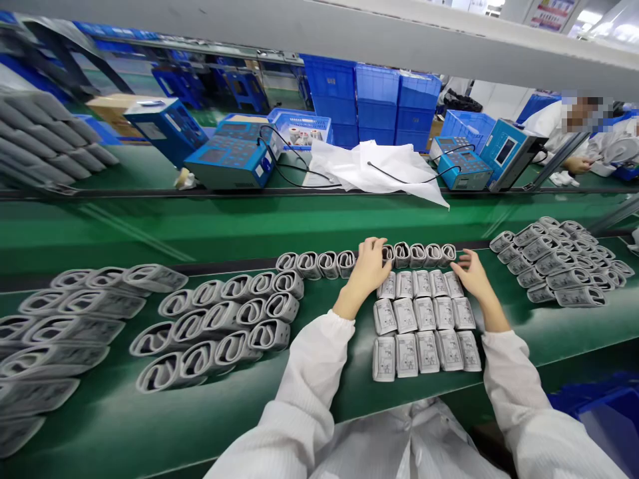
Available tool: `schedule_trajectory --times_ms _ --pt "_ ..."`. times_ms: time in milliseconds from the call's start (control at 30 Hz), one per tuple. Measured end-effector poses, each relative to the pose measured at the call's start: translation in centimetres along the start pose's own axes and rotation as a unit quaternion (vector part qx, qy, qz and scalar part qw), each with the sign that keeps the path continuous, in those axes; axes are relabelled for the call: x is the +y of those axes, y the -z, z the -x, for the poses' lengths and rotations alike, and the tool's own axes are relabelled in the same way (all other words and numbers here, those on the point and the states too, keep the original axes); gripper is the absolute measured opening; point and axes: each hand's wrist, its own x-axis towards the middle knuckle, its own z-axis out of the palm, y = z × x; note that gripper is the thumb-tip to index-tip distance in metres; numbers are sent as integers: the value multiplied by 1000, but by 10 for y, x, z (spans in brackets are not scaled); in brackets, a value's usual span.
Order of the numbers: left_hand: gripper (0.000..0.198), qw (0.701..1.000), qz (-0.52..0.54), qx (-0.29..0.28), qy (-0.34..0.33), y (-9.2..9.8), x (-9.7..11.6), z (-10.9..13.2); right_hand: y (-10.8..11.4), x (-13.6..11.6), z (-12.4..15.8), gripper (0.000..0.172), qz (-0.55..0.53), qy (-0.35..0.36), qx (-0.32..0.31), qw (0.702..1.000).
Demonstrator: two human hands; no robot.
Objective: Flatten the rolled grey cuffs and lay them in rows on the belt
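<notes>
Fingers of our left hand lie spread and slightly curled across the rolled grey cuffs, with the tips near the middle of the row. Those of our right hand sit apart, reaching toward the top right corner of the flat bagged cuffs. Neither hand looks clamped on anything (a light grip would be hard to tell from this angle). Our white sleeves run in from the bottom of the view on either side of the flat bagged cuffs, which lie in three neat rows on the green surface.

The rolled grey cuffs stand in a tight line along a dark rail, so one careless nudge could topple several or push them out of line. A sleeve dragged across the flat rows could also scatter them. Further left, looped cuffs form a close block, and more crowd the edge of the view. To the right, a loose heap of cuffs overlaps, and its pieces could slide if bumped. Beyond the belt, blue testers with trailing cables sit beside a crumpled white plastic sheet. Blue crates stand stacked behind them, and a co-worker's hand is at work far right.
</notes>
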Motion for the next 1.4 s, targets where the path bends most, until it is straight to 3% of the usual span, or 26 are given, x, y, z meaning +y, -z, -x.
schedule_trajectory --times_ms 67,167,267,367,433,500,600,700,800,867,1000,1400 --pt "56 997 -32 -44 50 5 2 11 11 3 17 65 38 -30 -20 999" --pt "59 982 -48 -159 88 11 6 21 16 1 35 50 63 -45 -57 995" --pt "57 975 -30 -207 75 20 11 22 13 -5 40 56 53 -43 -39 997" --pt "63 984 12 -174 40 38 16 21 16 -25 37 67 -4 -13 -1 1000" --pt "62 987 111 -117 7 53 20 24 23 -48 34 66 -55 22 16 998" --pt "54 966 251 -42 -43 66 25 30 32 -79 32 59 -128 66 29 989" --pt "46 914 386 63 -110 79 35 41 35 -132 32 46 -268 162 58 948" --pt "43 891 405 162 -123 91 43 51 22 -172 32 44 -332 236 101 908" --pt "36 891 355 249 -135 104 43 56 4 -187 29 46 -346 264 132 891" --pt "32 898 350 233 -129 112 39 58 -5 -186 24 46 -354 256 134 890" --pt "40 908 387 142 -77 121 30 58 -8 -177 15 44 -344 215 119 906" --pt "39 885 434 157 -61 122 36 57 0 -174 18 43 -350 217 97 906"
